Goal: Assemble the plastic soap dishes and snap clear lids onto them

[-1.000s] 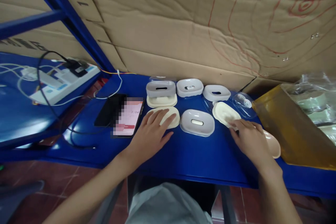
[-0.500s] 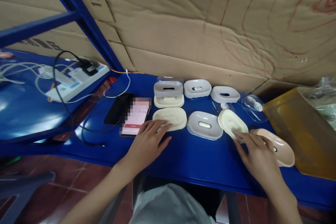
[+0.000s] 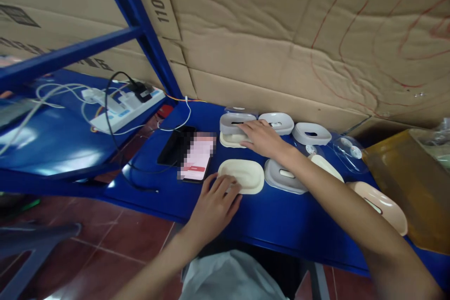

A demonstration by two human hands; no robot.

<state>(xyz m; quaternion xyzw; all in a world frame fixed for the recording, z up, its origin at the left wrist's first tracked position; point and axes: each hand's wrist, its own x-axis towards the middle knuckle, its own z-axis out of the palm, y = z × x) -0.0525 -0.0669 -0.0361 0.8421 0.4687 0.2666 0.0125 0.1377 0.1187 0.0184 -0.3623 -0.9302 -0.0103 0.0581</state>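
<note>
Counting on the blue table (image 3: 253, 218) four grey dishes: rear left (image 3: 228, 126), rear middle (image 3: 284, 127), rear right (image 3: 311, 141) and front (image 3: 276, 178). Counting also three cream trays: front left (image 3: 246, 176), one close against the rear left dish (image 3: 231, 139), and one on the right (image 3: 325, 165), partly hidden. Adding one peach dish (image 3: 392, 208), at least three clear plastic shells (image 3: 355, 151), one lit phone (image 3: 202, 154) and, beside it, one black flat device (image 3: 170, 147). Seeing farther left one white power strip (image 3: 131, 115), and at far right one brown box (image 3: 411, 192).

Resting with left hand (image 3: 216, 201) upon the near left edge of the front left cream tray, fingers bent, slightly spread, not closed around it. Reaching with right hand (image 3: 262, 137) across to the rear left grey dish, fingertips over its right part, near the slot; thumb lower, beside the second cream tray. Cannot tell whether pinching or only touching. Covering with right forearm (image 3: 326, 183) part of the front grey dish.
</note>
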